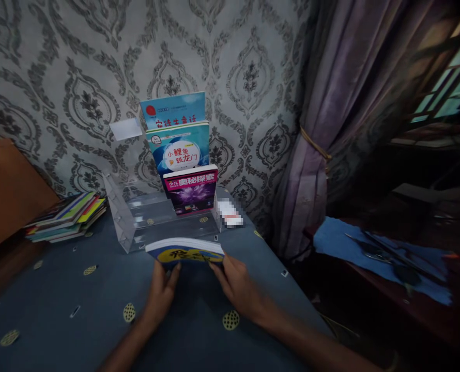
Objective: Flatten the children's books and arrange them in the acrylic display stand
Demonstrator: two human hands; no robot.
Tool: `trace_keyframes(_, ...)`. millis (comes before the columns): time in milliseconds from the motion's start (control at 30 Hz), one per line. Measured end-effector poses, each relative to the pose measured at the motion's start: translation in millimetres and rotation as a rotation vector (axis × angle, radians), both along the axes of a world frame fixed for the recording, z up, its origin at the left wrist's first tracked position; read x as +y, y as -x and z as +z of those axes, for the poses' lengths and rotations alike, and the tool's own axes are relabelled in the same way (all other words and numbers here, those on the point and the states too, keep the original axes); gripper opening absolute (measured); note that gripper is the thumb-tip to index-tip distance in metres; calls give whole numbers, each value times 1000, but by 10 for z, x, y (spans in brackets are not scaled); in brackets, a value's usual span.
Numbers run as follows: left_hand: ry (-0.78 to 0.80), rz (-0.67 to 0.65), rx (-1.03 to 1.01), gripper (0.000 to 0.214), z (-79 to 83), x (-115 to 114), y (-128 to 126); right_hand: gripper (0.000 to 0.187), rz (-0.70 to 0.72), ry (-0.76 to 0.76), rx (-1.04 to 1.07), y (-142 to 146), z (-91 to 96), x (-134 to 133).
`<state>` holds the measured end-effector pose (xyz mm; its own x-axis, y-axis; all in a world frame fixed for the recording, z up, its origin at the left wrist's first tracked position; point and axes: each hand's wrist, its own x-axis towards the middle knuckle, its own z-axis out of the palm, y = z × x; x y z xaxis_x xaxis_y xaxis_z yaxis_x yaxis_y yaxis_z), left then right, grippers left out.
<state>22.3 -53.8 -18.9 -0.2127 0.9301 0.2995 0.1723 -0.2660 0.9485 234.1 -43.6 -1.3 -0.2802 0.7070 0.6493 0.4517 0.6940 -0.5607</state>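
Note:
Between my two hands is a book [187, 252] with a blue and yellow cover and black lettering, its white page edge facing up. My left hand [163, 287] grips its lower left side, thumb on the cover. On the right side my right hand [235, 281] pinches the other edge. Just beyond stands a clear acrylic display rack [123, 219] with stepped tiers. Three books stand in its right part: a purple one [193, 191] in front, a teal-blue one [181, 150] behind it, and a light blue one [173, 109] at the back.
A pile of books [67, 217] lies at the left by a brown board [13, 191]. A blurred white item [230, 213] is right of the rack. Beyond the table's right edge, tools lie on a blue cloth [338, 240]. A tied purple curtain [311, 155] hangs beside the patterned wall.

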Motion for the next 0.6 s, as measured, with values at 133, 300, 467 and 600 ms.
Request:
trace_keyframes(133,-9,-56,16,57,29,87,33,13,-46,63,-24,-45,10,88)
trace_keyframes(300,-17,-93,54,57,128,243,42,16,-45,148,-49,-83,70,220)
trace_keyframes(467,-81,-102,83,57,229,439,-2,17,-72,154,-60,-74,114,408)
trace_keyframes(600,-139,-88,127,54,298,599,-32,17,-93,140,-58,-50,154,582)
